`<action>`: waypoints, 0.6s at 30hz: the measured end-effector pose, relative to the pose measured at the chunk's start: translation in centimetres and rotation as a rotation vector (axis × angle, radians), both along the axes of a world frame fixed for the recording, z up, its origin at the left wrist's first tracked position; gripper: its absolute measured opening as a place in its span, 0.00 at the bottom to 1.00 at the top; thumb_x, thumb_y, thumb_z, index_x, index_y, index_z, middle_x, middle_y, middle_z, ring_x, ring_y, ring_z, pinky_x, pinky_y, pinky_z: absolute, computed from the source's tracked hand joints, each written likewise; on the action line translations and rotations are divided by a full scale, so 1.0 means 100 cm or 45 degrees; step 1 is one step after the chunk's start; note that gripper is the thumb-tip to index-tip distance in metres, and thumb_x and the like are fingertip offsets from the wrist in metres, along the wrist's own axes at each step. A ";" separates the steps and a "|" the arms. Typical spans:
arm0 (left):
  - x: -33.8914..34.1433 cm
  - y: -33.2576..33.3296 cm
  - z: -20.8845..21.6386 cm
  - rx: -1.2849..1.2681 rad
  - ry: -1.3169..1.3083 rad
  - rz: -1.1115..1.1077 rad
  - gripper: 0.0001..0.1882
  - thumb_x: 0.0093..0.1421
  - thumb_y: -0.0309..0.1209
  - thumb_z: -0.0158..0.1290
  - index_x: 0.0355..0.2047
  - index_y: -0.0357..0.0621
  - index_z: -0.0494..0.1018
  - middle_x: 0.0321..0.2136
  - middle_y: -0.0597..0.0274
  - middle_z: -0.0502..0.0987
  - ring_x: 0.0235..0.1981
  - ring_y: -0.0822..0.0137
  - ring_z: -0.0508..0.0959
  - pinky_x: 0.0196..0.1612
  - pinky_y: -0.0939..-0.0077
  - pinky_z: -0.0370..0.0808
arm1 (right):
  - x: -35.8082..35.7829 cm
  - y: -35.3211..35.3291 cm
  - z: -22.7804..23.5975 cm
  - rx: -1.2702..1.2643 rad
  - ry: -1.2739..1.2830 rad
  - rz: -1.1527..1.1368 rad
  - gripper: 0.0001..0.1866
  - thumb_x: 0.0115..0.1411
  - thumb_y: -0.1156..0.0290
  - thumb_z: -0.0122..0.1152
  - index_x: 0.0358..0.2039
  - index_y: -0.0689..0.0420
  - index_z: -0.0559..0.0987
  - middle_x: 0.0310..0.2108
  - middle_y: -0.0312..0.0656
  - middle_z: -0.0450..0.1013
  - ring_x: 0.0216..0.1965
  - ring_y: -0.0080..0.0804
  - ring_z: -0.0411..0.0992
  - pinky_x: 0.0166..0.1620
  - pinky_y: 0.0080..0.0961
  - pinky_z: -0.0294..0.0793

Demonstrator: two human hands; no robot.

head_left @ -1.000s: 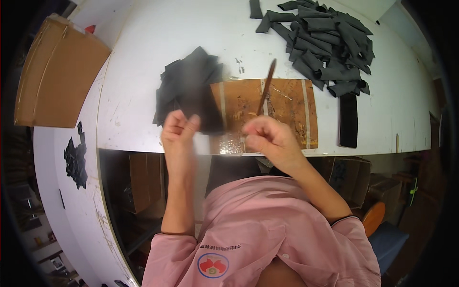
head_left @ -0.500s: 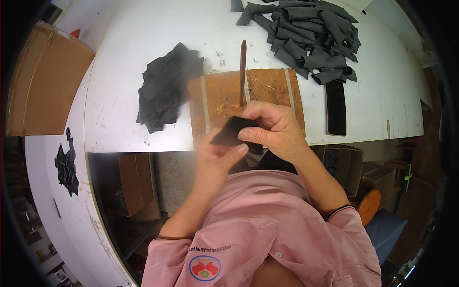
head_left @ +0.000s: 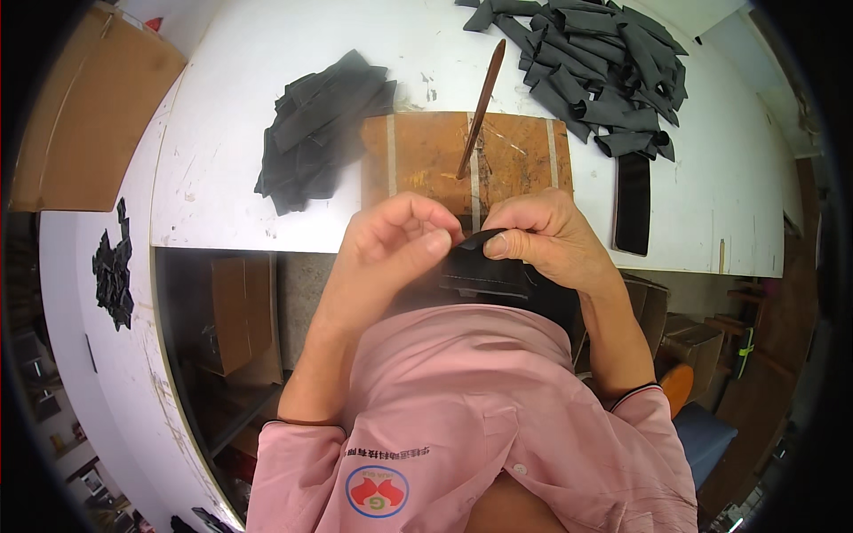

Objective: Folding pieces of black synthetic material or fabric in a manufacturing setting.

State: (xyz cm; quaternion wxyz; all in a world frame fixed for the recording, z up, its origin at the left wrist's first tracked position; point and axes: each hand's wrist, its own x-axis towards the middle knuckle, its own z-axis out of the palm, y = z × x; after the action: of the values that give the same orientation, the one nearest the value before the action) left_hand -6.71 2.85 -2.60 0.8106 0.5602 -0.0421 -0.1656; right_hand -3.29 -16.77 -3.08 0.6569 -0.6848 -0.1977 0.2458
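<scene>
Since the earlier frame, the left hand (head_left: 388, 246) had moved up level with the right hand (head_left: 562, 235), and the black piece (head_left: 477, 239) had gone from spread between the palms to mostly folded out of sight. At far left a carton (head_left: 99, 115) stood beside the white counter (head_left: 209, 169). Next came a loose stack of dark pieces (head_left: 324, 129), where a passing forearm could have dragged the top ones askew. The left hand's grip had thumb and fingertips nearly together at the piece's end; whether they pinched it, I could not tell. If they missed the edge, the piece could twist. Behind it, a pointed brown tool (head_left: 481, 111) stood over the orange-brown board (head_left: 418, 151), where a raised knuckle might topple it. The right hand's grip was clamped on the piece, just off the counter's near edge, so a slackened thumb could let it drop toward the lap. Farther right, the heap of folded dark pieces (head_left: 613, 71) could slump onto the black strip (head_left: 633, 209) beside it.
</scene>
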 end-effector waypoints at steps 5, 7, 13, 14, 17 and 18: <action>-0.001 0.005 0.008 0.190 0.049 -0.071 0.05 0.50 0.22 0.52 0.29 0.38 0.70 0.25 0.69 0.73 0.27 0.81 0.70 0.31 0.89 0.67 | 0.003 -0.001 -0.001 -0.102 0.041 0.078 0.08 0.48 0.70 0.60 0.22 0.63 0.76 0.16 0.31 0.67 0.20 0.15 0.61 0.22 0.14 0.59; -0.001 0.007 0.009 0.252 0.057 -0.088 0.04 0.50 0.21 0.53 0.28 0.38 0.71 0.23 0.71 0.72 0.25 0.83 0.70 0.29 0.90 0.66 | 0.003 0.000 -0.003 -0.110 0.022 0.098 0.09 0.49 0.68 0.60 0.23 0.62 0.77 0.14 0.31 0.66 0.19 0.14 0.61 0.23 0.14 0.59; 0.002 0.010 0.002 0.147 0.216 -0.131 0.04 0.48 0.21 0.54 0.26 0.38 0.71 0.21 0.68 0.73 0.22 0.80 0.71 0.26 0.90 0.67 | -0.001 0.004 -0.008 0.053 0.254 -0.042 0.06 0.45 0.72 0.63 0.22 0.60 0.77 0.15 0.29 0.67 0.20 0.12 0.61 0.22 0.12 0.58; 0.002 0.010 -0.002 0.145 0.219 -0.130 0.04 0.48 0.21 0.54 0.26 0.38 0.71 0.21 0.68 0.73 0.22 0.80 0.71 0.26 0.90 0.67 | 0.000 0.002 -0.011 0.053 0.236 -0.029 0.05 0.44 0.73 0.64 0.22 0.60 0.77 0.15 0.29 0.67 0.20 0.12 0.61 0.22 0.12 0.58; 0.001 0.012 -0.007 0.075 0.281 -0.127 0.03 0.49 0.23 0.54 0.26 0.39 0.72 0.19 0.66 0.73 0.20 0.78 0.71 0.24 0.89 0.67 | 0.000 0.002 -0.012 0.048 0.204 -0.005 0.04 0.44 0.74 0.64 0.21 0.60 0.77 0.15 0.29 0.68 0.19 0.12 0.62 0.22 0.12 0.58; 0.001 0.011 -0.008 0.034 0.286 -0.107 0.03 0.50 0.24 0.53 0.27 0.39 0.72 0.19 0.66 0.73 0.20 0.78 0.71 0.24 0.89 0.67 | 0.000 0.003 -0.011 0.042 0.186 -0.005 0.04 0.45 0.73 0.63 0.21 0.60 0.78 0.15 0.29 0.68 0.19 0.12 0.62 0.22 0.12 0.58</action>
State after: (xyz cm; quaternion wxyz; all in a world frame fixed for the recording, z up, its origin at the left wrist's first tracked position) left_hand -6.56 3.95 -3.35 0.7950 0.5466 0.0276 -0.2615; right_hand -3.28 -16.50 -4.20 0.6812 -0.6546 -0.1519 0.2903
